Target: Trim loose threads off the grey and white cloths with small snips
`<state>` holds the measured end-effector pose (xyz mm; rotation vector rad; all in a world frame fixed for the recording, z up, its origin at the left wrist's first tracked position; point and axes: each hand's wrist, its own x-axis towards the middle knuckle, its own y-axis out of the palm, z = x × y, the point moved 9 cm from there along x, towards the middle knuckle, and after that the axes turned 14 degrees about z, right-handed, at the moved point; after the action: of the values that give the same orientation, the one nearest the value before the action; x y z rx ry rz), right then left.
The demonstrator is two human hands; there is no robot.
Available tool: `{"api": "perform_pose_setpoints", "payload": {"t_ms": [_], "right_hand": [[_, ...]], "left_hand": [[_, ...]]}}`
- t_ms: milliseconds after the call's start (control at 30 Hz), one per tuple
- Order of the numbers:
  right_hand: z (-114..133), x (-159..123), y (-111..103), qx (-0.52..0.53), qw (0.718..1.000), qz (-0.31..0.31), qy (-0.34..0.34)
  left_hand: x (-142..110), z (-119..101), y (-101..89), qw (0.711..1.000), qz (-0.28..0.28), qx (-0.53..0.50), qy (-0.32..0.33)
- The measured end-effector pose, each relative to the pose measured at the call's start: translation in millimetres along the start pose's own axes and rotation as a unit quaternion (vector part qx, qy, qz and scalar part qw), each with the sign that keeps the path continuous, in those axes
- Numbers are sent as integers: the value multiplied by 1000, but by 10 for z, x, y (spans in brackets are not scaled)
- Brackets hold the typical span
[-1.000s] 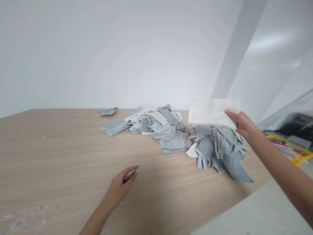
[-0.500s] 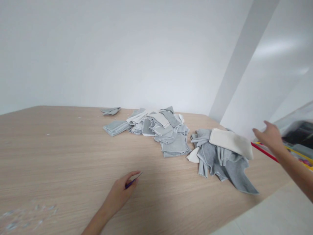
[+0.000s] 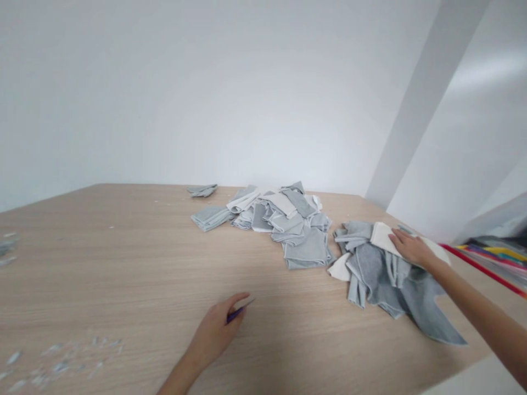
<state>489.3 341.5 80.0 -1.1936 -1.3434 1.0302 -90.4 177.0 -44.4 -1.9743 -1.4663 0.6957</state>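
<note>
My left hand [image 3: 220, 328] hovers low over the table's front, its fingers closed round a small purple-handled tool [image 3: 235, 314] with a thin pointed metal tip; the grip hides most of it. On the right, my right hand [image 3: 411, 248] lies palm down on a folded white cloth [image 3: 381, 237], fingers stretched out over it. That white piece tops a loose heap of crumpled grey cloths [image 3: 373, 271]. Further back, toward the middle, is a pile of folded grey and white cloths [image 3: 304, 247].
A single grey cloth [image 3: 202, 190] lies near the back edge of the wooden table [image 3: 156, 274]. Small pale scraps [image 3: 61, 365] are scattered at the front left. A stack of coloured items with a red edge [image 3: 486, 269] stands at the right, by the white wall [image 3: 247, 93].
My right hand has come left and down from beside the coloured stack onto the white cloth. The view has shifted a little; my left hand keeps the same hold on the tool.
</note>
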Motion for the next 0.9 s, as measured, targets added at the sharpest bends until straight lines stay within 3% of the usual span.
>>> {"api": "perform_pose_setpoints", "payload": {"t_ms": [133, 267, 433, 567, 733, 900], "right_hand": [[-112, 88, 58, 27, 998, 50, -20], [-44, -13, -238, 40, 999, -34, -10], [563, -329, -859, 79, 975, -189, -89], [1232, -468, -1128, 121, 950, -237, -163], [2015, -162, -938, 185, 941, -183, -218], [2521, 705, -426, 249, 949, -75, -180]], "left_hand": [[5, 6, 35, 1000, 11, 10, -4], [-16, 0, 46, 1000, 9, 13, -4], [-36, -24, 44, 1000, 10, 7, -4], [-43, -29, 31, 1000, 7, 3, -7], [-64, -40, 57, 1000, 25, 0, -11], [-115, -51, 117, 998, 47, 21, -24]]}}
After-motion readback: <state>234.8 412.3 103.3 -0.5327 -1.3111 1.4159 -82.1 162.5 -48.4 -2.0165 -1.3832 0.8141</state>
